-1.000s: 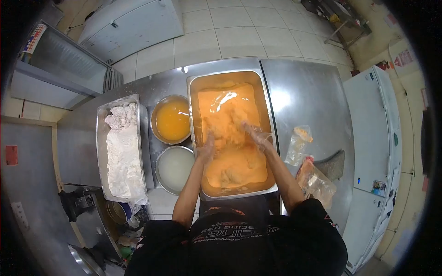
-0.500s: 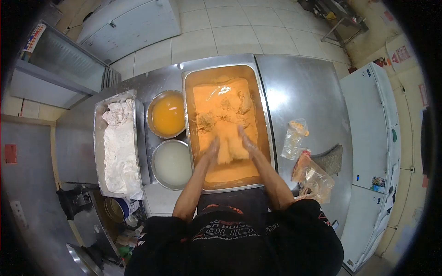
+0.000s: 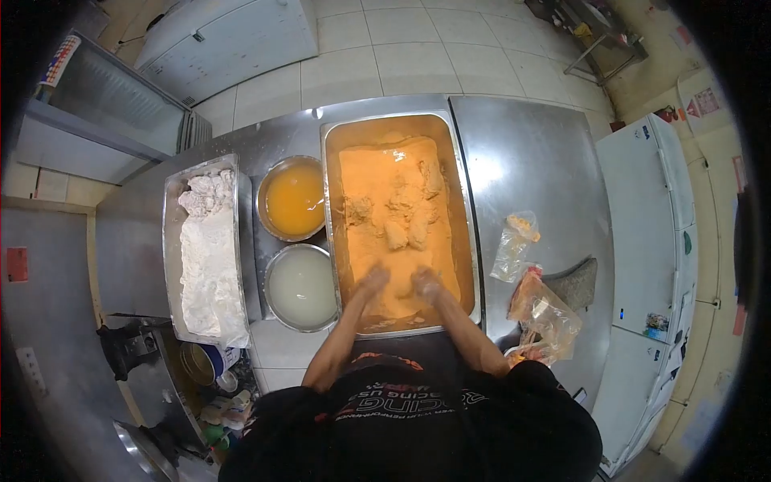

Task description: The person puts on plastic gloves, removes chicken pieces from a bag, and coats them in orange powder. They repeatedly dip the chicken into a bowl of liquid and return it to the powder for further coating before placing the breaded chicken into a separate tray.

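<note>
A deep metal tray (image 3: 328, 128) in front of me holds orange breading powder (image 3: 377, 169). Several lumpy, powder-coated pieces (image 3: 407, 231) lie in its middle, probably meat, though the coating hides what they are. My left hand (image 3: 373, 283) is at the powder in the near half of the tray, on the left. Opposite it, my right hand (image 3: 426, 283) is at the powder too, with a small gap between the two. Both hands are powdery, and their fingers are smeared by motion and partly hidden, so their grip does not show.
Left of the tray stand a round bowl of orange liquid (image 3: 295, 199) and a bowl of cloudy whitish liquid (image 3: 301, 287). Beyond them is a long metal tray (image 3: 240, 241) with white flour and coated lumps. Plastic bags (image 3: 546, 313) and a grey cloth (image 3: 572, 283) lie on the right.
Both hands have drawn back toward my body from the tray's middle, and their stretched fingers look more curled. Two coated pieces that were between them now lie farther away, beside the other lumps.
</note>
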